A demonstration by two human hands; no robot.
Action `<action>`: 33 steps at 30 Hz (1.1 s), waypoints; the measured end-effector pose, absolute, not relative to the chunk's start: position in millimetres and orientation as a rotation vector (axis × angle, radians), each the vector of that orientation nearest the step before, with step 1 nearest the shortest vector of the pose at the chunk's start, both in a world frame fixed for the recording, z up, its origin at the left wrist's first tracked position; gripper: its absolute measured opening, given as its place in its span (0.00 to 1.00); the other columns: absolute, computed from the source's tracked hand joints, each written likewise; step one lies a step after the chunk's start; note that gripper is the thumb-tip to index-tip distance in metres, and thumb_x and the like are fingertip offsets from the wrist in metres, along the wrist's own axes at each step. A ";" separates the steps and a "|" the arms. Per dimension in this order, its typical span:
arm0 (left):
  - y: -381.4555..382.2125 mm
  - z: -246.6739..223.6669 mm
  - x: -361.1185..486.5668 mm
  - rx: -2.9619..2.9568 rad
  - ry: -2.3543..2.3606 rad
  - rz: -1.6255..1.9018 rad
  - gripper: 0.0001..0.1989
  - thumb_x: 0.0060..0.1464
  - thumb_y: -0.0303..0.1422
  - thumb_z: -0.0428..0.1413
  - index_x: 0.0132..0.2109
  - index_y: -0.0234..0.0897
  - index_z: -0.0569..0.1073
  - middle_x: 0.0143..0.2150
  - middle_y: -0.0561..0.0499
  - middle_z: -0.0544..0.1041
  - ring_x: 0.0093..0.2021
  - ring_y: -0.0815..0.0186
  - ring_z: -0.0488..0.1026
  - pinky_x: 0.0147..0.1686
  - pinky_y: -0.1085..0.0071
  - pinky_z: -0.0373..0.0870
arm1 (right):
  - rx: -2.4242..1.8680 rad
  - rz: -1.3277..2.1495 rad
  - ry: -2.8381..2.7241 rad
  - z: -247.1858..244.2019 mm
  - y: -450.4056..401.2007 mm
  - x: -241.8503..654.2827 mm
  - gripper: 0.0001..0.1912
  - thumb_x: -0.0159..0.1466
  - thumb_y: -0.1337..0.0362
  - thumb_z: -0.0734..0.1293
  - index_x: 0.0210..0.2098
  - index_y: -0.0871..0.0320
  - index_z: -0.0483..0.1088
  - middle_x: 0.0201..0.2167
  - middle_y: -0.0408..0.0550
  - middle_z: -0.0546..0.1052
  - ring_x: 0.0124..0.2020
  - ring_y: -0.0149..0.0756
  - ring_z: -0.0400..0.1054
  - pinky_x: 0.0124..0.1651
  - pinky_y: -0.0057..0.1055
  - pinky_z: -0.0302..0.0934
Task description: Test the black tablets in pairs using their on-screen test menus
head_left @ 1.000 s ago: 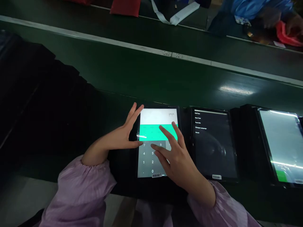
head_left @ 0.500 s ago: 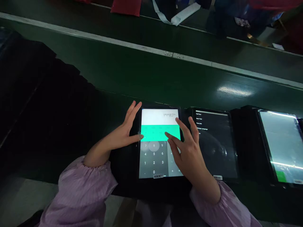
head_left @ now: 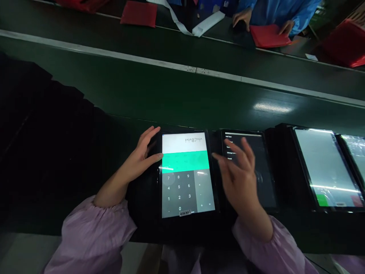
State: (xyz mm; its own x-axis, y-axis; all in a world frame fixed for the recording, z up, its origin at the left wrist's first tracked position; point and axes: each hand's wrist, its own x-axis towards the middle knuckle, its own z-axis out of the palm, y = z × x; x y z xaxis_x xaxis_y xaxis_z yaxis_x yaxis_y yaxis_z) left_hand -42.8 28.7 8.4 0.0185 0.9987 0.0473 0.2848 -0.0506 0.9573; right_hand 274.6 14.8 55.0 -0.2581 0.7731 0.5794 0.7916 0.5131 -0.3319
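Observation:
A tablet (head_left: 185, 182) lies on the dark surface in front of me, its lit screen showing a calculator with a green band and a number pad. My left hand (head_left: 139, 156) rests at its left edge, fingers apart, thumb on the frame near the green band. Over the gap to the right, my right hand (head_left: 241, 175) hovers with its fingers spread and nothing in them. It partly covers a second tablet (head_left: 264, 190), whose dark screen shows a short list of white text.
Further right lie a tablet with a pale screen (head_left: 322, 160) and another one (head_left: 356, 152). Dark stacked shapes fill the left. Beyond the green belt (head_left: 159, 99), a person in blue handles a red packet (head_left: 269, 36); another red packet (head_left: 138, 13) lies near a white strip.
My right hand has lifted off the calculator tablet and moved right, over the second tablet. My left hand stays at the left edge. The view has shifted, and the person across shows more clearly.

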 end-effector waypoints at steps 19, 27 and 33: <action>40.3 -15.4 -29.2 1.424 1.363 1.266 0.37 0.61 0.38 0.64 0.75 0.49 0.66 0.78 0.42 0.66 0.78 0.44 0.63 0.78 0.40 0.57 | -2.124 0.242 -1.437 65.4 35.2 392.3 0.36 0.69 0.43 0.60 0.66 0.58 0.74 0.56 0.62 0.83 0.61 0.59 0.78 0.68 0.60 0.69; 40.9 -11.3 -21.2 1.353 1.428 1.335 0.38 0.56 0.38 0.67 0.72 0.46 0.68 0.75 0.42 0.70 0.76 0.44 0.66 0.76 0.41 0.60 | -2.122 0.304 -1.312 65.5 30.3 391.6 0.36 0.66 0.38 0.63 0.64 0.53 0.75 0.51 0.58 0.86 0.52 0.56 0.81 0.57 0.55 0.75; 40.5 -1.3 -16.0 1.155 1.433 1.589 0.26 0.54 0.37 0.64 0.60 0.50 0.80 0.66 0.50 0.80 0.75 0.46 0.68 0.75 0.46 0.64 | -1.897 0.405 -1.334 46.8 27.8 398.6 0.33 0.68 0.39 0.65 0.62 0.52 0.76 0.52 0.56 0.86 0.50 0.50 0.82 0.55 0.50 0.76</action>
